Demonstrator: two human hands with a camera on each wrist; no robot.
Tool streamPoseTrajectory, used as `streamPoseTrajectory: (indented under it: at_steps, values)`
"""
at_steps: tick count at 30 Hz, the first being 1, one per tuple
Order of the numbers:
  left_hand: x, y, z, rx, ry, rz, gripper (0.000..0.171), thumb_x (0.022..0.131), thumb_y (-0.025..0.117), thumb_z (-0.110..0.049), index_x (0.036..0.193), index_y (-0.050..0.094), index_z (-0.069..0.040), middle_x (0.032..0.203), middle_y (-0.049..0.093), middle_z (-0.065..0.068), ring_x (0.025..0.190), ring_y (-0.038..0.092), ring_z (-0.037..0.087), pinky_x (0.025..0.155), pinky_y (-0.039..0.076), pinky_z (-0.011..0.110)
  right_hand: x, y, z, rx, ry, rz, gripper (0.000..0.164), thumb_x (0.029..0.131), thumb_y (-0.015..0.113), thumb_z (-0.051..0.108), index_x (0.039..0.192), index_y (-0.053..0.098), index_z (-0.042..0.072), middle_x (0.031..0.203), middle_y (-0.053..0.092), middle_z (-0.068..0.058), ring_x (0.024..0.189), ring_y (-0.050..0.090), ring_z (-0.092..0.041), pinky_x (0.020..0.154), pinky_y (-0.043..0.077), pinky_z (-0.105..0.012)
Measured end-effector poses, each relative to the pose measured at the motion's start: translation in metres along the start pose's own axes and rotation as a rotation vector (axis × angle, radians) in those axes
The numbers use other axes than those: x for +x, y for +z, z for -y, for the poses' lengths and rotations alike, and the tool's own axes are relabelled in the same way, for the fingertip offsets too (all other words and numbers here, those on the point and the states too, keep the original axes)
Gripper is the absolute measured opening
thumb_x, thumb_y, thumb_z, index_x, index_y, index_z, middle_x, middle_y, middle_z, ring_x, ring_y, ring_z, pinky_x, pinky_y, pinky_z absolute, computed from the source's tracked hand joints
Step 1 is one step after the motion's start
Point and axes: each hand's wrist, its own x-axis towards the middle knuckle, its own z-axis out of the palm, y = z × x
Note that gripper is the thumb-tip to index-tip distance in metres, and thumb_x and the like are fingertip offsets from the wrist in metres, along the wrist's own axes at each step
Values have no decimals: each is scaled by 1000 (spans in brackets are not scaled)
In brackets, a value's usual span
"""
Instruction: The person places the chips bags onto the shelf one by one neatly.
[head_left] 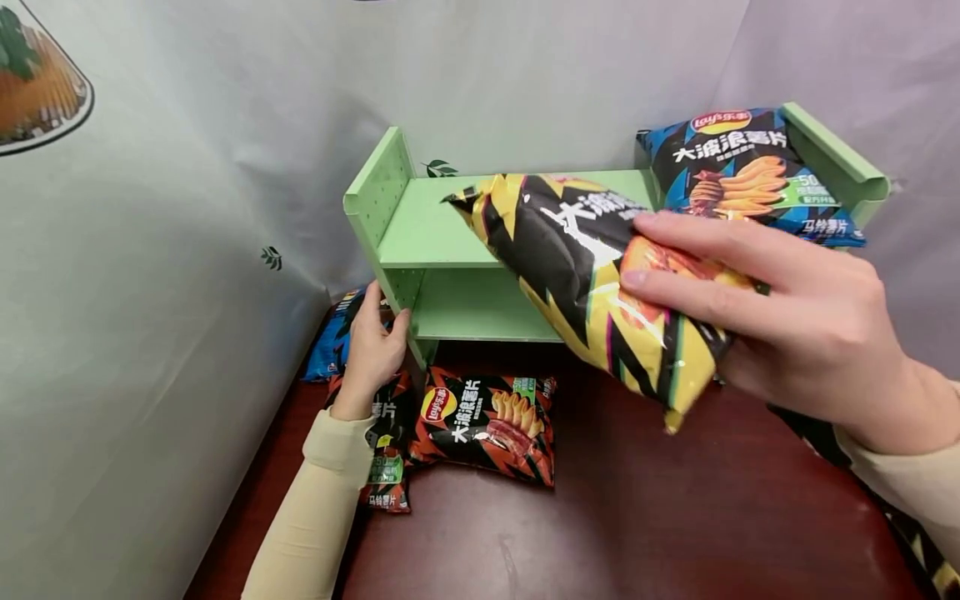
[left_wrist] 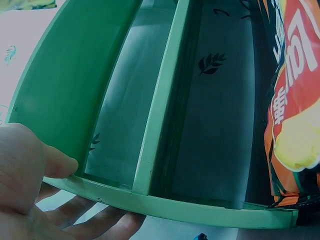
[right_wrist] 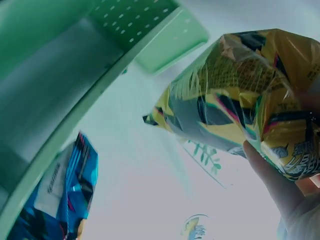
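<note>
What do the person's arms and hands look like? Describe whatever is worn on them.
The left sleeve and right sleeve are plain cream and reach the wrists; the left one ends in a thicker cuff. The left hand and right hand are bare, with no gloves or rings showing. No cables are visible.

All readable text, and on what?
"Lay's乐事": blue bag atop green rack; full-view red bag
"大波浪薯片": same two
"大波浪": yellow bag
"薯片": half-hidden red bag
"马铃薯片": blue bag; half-hidden red bag
"50": blue bag; both red bags
Other print: too small, blurred or covered.
</note>
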Motion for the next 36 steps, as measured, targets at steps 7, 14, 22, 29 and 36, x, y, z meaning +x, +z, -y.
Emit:
streamPoseTrajectory:
  at_steps: [7, 14, 22, 29, 36]
  values:
    - [0, 0, 1, 14, 1, -4, 58, 105, 55, -12, 160, 37, -18, 149, 52, 18, 114, 68, 45, 80, 61, 59, 41, 22, 5, -203, -82, 56, 42, 93, 63, -4, 118, 80, 26, 127, 75, -8, 106, 74, -34, 100, 56, -46]
    - [1, 0, 3, 11, -3, -8, 58, 105, 56, -11, 159, 38, -19, 149, 52, 17, 114, 68, 45, 79, 62, 58, 58, 35, -5, -360, -113, 234, 32, 98, 66, 4, 124, 75, 22, 133, 70, -15, 116, 69, -39, 77, 58, -59]
    - [1, 1, 3, 11, -6, -9, 58, 105, 56, -11, 159, 38, -19, 149, 52, 17, 115, 68, 44, 80, 62, 58, 61, 51, -33, -519, -116, 326, 32, 105, 53, 4, 124, 73, 20, 132, 69, -15, 118, 67, -37, 41, 46, -55]
    - [2, 0, 5, 29, -8, -14, 58, 104, 57, -12, 159, 39, -21, 150, 53, 15, 114, 69, 41, 80, 62, 57, 55, 59, -49, -603, -49, 380, 34, 104, 46, 2, 122, 71, 17, 130, 67, -17, 117, 66, -36, 37, 43, -54]
    - [2, 0, 4, 45, 0, -23, 59, 104, 57, -12, 159, 38, -19, 149, 53, 16, 113, 69, 42, 81, 62, 57, 47, 66, -54, -639, 88, 396, 29, 106, 44, 3, 122, 67, 13, 125, 67, -18, 109, 65, -41, 39, 42, -63]
